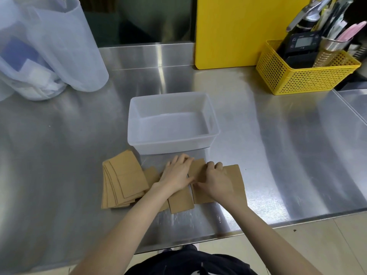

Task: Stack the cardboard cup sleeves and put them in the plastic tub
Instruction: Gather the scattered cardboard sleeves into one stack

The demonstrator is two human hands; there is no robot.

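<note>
A translucent white plastic tub (213, 124) stands on the steel table with nothing in it. Just in front of it lie several flat brown cardboard cup sleeves. A fanned pile of sleeves (123, 181) sits at the left. Loose sleeves (181, 201) lie under and between my hands, and one sleeve (237, 179) shows at the right. My left hand (176, 173) presses palm-down on the loose sleeves. My right hand (215, 179) rests beside it with fingers curled onto a sleeve's far edge. My hands hide how the middle sleeves overlap.
Two tall translucent jugs (65, 48) stand at the back left. A yellow cutting board (238, 30) leans on the back wall. A yellow mesh basket (301, 76) with a scale and utensils sits at the back right. The table's front edge (297, 221) runs close behind my wrists.
</note>
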